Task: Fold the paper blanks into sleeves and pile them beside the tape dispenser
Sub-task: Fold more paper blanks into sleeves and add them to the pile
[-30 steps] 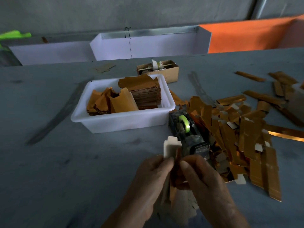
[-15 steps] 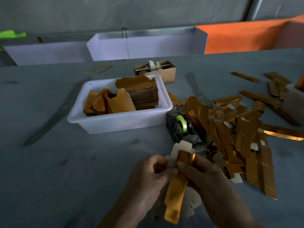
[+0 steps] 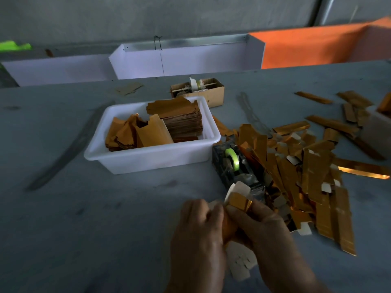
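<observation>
- Both hands, left (image 3: 197, 235) and right (image 3: 264, 227), pinch one blank (image 3: 238, 200) between them, above the bench (image 3: 84, 218), just in front of the dispenser (image 3: 234, 168).
- The blank is gold foil outside, white inside, with a notched white tab on top; it is part-folded.
- Folded gold sleeves (image 3: 313, 178) are piled right of the dispenser.
- A white tub (image 3: 152, 159) holds flat blanks.

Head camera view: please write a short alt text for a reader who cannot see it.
Two hands, left and right, fold a gold paper blank near a tape dispenser. A pile of gold sleeves lies to its right; a white tub holding flat blanks stands to its left.
</observation>
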Available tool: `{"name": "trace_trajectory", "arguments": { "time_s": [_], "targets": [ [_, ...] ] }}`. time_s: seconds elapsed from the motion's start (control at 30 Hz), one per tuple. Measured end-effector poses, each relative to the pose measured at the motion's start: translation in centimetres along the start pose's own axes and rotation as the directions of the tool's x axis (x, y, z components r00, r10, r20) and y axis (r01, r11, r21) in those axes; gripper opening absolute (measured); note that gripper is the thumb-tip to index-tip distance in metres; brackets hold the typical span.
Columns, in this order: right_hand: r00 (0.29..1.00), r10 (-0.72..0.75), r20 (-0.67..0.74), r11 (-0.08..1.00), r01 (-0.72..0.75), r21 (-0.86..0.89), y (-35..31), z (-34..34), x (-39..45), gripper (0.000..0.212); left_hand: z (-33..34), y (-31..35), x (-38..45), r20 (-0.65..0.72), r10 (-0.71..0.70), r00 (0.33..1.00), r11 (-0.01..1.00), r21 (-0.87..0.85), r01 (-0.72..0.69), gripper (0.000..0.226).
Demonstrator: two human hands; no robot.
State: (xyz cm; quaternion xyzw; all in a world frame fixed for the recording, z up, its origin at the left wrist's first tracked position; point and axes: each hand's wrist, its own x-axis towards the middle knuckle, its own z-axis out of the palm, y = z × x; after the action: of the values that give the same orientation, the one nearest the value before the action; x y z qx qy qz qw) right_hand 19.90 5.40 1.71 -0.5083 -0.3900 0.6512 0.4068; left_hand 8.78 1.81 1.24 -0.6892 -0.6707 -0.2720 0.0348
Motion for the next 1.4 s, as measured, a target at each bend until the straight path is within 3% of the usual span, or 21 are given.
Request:
{"name": "trace_trajectory", "arguments": {
  "time_s": [0.07,0.1,0.2,0.33,0.43,0.53,0.6,0.83,1.1,1.17,1.3,1.4],
  "targets": [
    [1.0,-0.001,-0.014,1.0,0.0,-0.005,0.0,0.2,-0.1,0.01,0.5,0.9,-0.3,-0.046,0.067,0.997,0.983,0.175,-0.058,0.024],
    [1.0,0.008,-0.022,1.0,-0.008,-0.001,0.1,0.2,-0.1,0.008,0.7,1.3,-0.4,-0.044,0.05,0.998,0.983,0.181,-0.042,0.033],
    [0.998,0.052,-0.044,0.999,-0.052,0.003,0.3,0.2,-0.3,0.012,1.7,1.5,-1.1,0.093,-0.004,0.996,0.982,0.186,-0.014,0.045],
    [0.994,0.076,-0.074,0.996,-0.079,-0.049,0.6,0.0,-0.3,0.018,1.4,2.1,-1.3,0.306,-0.044,0.951,0.999,0.011,0.042,0.041],
    [0.994,0.11,-0.025,0.988,-0.107,0.111,0.0,-0.2,-0.4,0.012,0.6,1.3,-0.8,0.253,-0.066,0.965,0.99,-0.108,0.096,0.028],
    [0.998,0.069,0.008,0.986,-0.069,0.151,-0.2,-0.3,-0.3,0.019,0.1,-0.2,0.0,0.23,-0.268,0.936,0.859,-0.383,0.34,0.018],
    [0.999,0.046,0.007,0.984,-0.046,0.172,-0.3,-0.2,-0.2,0.024,-0.4,-1.2,0.3,0.299,-0.342,0.891,0.774,-0.447,0.447,0.011],
    [0.997,0.073,0.013,0.98,-0.074,0.182,-0.4,-0.5,0.0,0.03,-0.9,-2.4,0.5,0.609,-0.24,0.756,0.664,-0.465,0.586,0.012],
    [0.997,0.083,0.002,0.985,-0.083,0.152,-0.4,-1.3,0.7,0.03,-1.2,-2.6,0.9,0.662,-0.165,0.731,0.619,-0.508,0.599,0.022],
    [0.997,0.077,-0.011,0.986,-0.074,0.148,-0.6,-1.2,0.7,0.032,-1.4,-2.2,1.0,0.687,-0.151,0.711,0.538,-0.546,0.642,0.019],
    [0.997,0.063,-0.035,0.992,-0.059,0.113,-0.8,-0.6,0.7,0.031,-1.1,-1.4,1.3,0.77,-0.246,0.588,0.194,-0.556,0.808,0.019],
    [0.997,0.031,-0.073,0.999,-0.033,-0.024,-1.0,-0.6,0.9,0.036,-1.0,-1.2,1.3,0.791,-0.247,0.56,0.151,-0.539,0.829,0.018]
  ]
}}
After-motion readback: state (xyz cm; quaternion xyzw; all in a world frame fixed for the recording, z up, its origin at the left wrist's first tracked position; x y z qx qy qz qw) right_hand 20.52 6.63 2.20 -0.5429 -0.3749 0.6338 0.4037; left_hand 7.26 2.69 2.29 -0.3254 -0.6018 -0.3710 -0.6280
